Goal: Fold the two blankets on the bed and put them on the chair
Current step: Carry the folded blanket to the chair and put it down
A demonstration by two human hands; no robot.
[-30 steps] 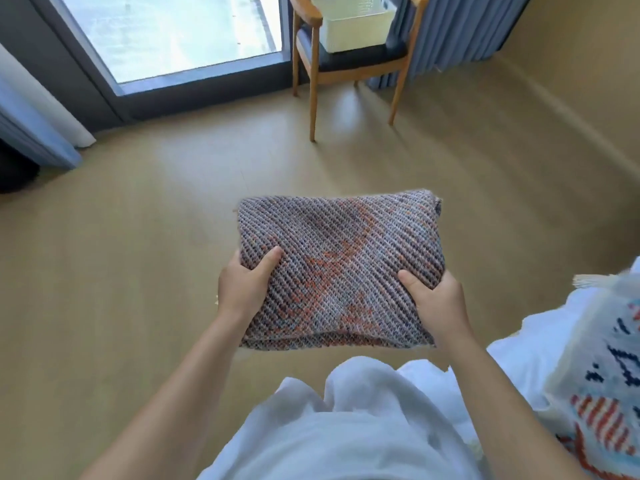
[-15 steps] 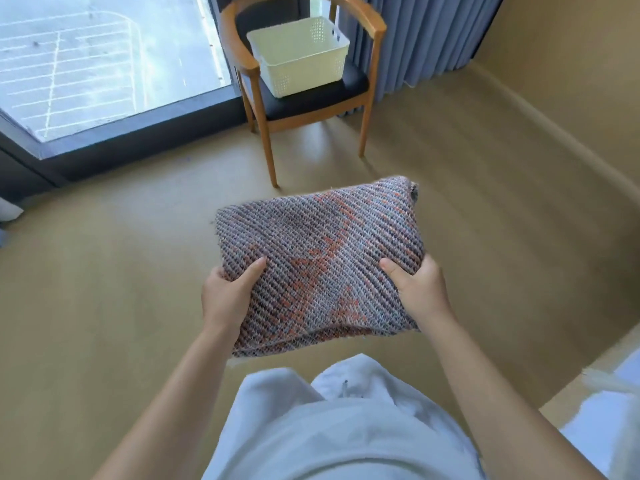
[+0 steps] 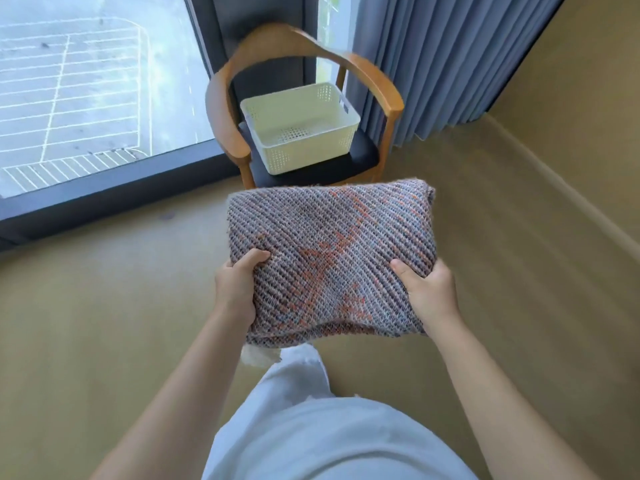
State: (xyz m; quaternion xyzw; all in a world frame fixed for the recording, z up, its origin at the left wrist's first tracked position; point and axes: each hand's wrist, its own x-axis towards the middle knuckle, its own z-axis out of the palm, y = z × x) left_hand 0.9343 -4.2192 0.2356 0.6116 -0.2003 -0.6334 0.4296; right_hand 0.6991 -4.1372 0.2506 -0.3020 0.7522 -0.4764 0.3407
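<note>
A folded grey knit blanket (image 3: 329, 251) with orange patches hangs in the air in front of me. My left hand (image 3: 237, 285) grips its near left edge, thumb on top. My right hand (image 3: 429, 294) grips its near right edge the same way. Just beyond the blanket stands a wooden chair (image 3: 377, 84) with a dark seat. A cream perforated basket (image 3: 299, 128) with nothing in it sits on the seat. The blanket's far edge hides the front of the chair. The bed and the second blanket are out of view.
A large floor-level window (image 3: 86, 98) fills the upper left. Blue curtains (image 3: 433, 60) hang right of the chair. A beige wall (image 3: 571, 116) runs along the right side. Beige floor (image 3: 86, 323) lies all around me.
I have walked closer to the chair with the blanket held in both hands. The chair and basket now loom larger, and the bed has dropped out of view.
</note>
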